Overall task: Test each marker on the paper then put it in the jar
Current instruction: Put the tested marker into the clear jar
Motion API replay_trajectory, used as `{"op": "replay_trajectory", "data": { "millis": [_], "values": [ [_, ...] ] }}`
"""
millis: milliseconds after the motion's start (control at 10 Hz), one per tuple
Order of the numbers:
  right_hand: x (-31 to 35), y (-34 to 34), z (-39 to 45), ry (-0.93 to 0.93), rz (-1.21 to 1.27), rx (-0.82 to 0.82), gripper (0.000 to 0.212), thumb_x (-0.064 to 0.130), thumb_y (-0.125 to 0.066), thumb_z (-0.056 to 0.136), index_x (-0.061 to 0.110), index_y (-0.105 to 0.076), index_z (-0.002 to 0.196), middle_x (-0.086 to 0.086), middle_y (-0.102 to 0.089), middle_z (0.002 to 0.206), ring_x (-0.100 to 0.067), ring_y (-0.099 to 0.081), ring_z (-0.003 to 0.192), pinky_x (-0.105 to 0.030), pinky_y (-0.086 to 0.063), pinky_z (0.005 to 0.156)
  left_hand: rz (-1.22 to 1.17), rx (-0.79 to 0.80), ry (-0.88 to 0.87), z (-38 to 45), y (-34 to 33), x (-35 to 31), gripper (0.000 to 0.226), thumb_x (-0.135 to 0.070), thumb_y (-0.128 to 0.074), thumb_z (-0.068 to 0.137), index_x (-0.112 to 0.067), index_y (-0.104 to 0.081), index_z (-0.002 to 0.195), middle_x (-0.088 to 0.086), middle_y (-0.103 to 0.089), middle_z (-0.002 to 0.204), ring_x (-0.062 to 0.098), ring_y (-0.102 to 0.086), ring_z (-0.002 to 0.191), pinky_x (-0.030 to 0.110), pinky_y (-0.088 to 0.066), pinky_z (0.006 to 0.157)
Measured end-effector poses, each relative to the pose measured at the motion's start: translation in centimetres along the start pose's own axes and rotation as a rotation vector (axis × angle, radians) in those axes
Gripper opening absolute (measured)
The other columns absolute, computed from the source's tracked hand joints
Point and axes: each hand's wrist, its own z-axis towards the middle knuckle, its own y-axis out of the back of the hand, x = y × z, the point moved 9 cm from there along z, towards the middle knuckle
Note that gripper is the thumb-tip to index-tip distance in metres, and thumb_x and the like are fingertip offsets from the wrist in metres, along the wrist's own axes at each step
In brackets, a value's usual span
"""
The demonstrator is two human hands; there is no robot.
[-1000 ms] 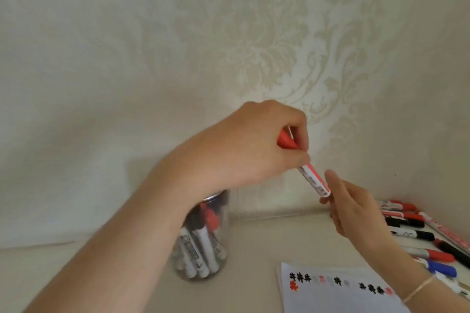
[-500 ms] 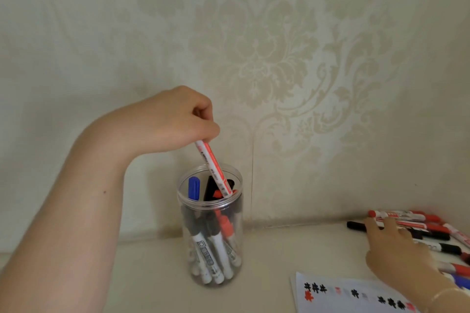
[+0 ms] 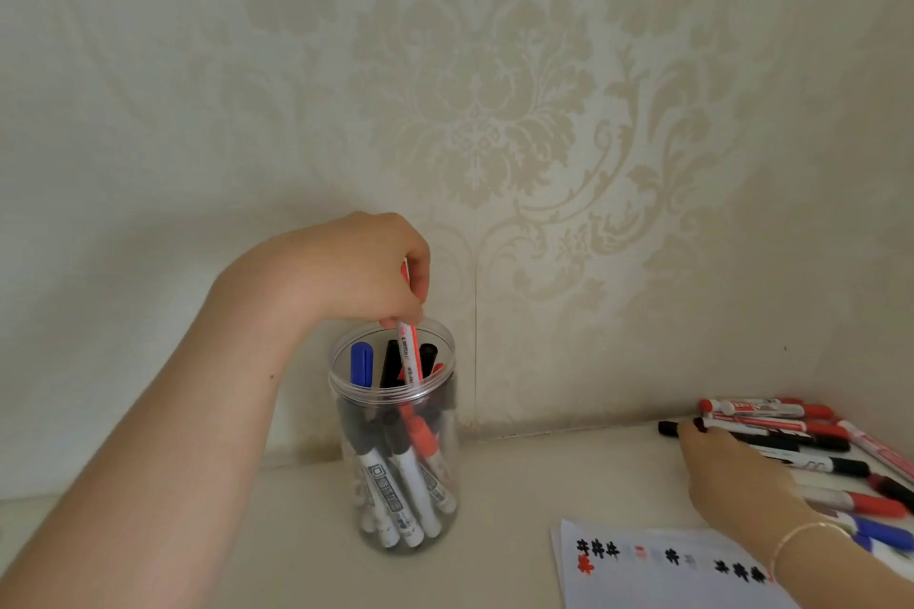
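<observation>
Paper (image 3: 643, 574): front right on the table, test marks along its top edge; position unchanged.
Right hand (image 3: 727, 470): reached farther out than half a second ago, now lying on the loose markers (image 3: 791, 430) at the right wall, fingers stretched flat, gripping nothing visible.
Jar (image 3: 395, 460): clear, upright near the wall, markers inside.
Left hand (image 3: 361, 267): lower than before, just above the jar rim, pinching the red marker (image 3: 409, 356), whose lower end now sits deeper inside the mouth.
</observation>
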Motion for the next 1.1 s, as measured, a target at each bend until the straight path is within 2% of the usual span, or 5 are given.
{"op": "replay_trajectory", "data": {
  "millis": [300, 500, 600, 800, 1100],
  "values": [
    [0.6, 0.3, 0.9, -0.002, -0.077, 0.066, 0.026, 0.006, -0.037, 0.096, 0.022, -0.045, 0.113, 0.002, -0.055, 0.120, -0.015, -0.058, 0.112, -0.026, -0.047, 0.087, 0.034, 0.148, 0.030, 1.0, -2.9, -0.3, 0.004, -0.013, -0.065, 0.082, -0.016, -0.067, 0.083, -0.001, -0.073, 0.067, 0.010, -0.069, 0.064, 0.029, -0.058, 0.071],
    [0.8, 0.9, 0.6, 0.012, 0.041, 0.060, 0.035, 0.014, -0.037, 0.098, 0.024, -0.025, 0.068, 0.007, -0.035, 0.073, -0.020, -0.061, 0.105, -0.024, -0.041, 0.072, 0.204, 0.344, 0.023, 1.2, -8.1, 0.0, 0.025, -0.032, -0.071, 0.079, -0.020, -0.072, 0.101, 0.000, -0.073, 0.095, 0.020, -0.069, 0.087, 0.037, -0.057, 0.084],
    [1.0, 1.2, 0.5, 0.045, 0.032, 0.046, 0.012, 0.013, -0.038, 0.098, 0.023, -0.043, 0.096, -0.002, -0.055, 0.101, -0.020, -0.060, 0.108, -0.025, -0.044, 0.077, 0.132, 0.437, 0.044, 0.8, -8.3, 0.4, 0.027, -0.033, -0.069, 0.082, -0.016, -0.071, 0.103, -0.001, -0.074, 0.095, 0.019, -0.071, 0.087, 0.036, -0.057, 0.085],
    [0.6, 0.3, 0.8, -0.008, -0.215, 0.139, 0.035, 0.007, -0.040, 0.094, 0.017, -0.047, 0.126, 0.001, -0.055, 0.125, -0.018, -0.058, 0.113, -0.029, -0.048, 0.092, -0.062, 0.337, 0.067, 1.2, -6.0, 0.3, 0.014, -0.015, -0.058, 0.090, -0.014, -0.071, 0.097, 0.002, -0.075, 0.085, 0.010, -0.071, 0.071, 0.019, -0.057, 0.069],
    [1.5, -0.1, 0.8, 0.030, -0.218, 0.107, 0.039, 0.002, -0.041, 0.095, 0.015, -0.046, 0.131, 0.000, -0.054, 0.127, -0.018, -0.058, 0.115, -0.031, -0.049, 0.091, 0.077, 0.276, 0.042, 0.9, -5.9, -0.2, 0.015, -0.008, -0.060, 0.085, -0.017, -0.072, 0.081, 0.003, -0.074, 0.080, 0.015, -0.069, 0.069, 0.027, -0.057, 0.067]
  ]
}}
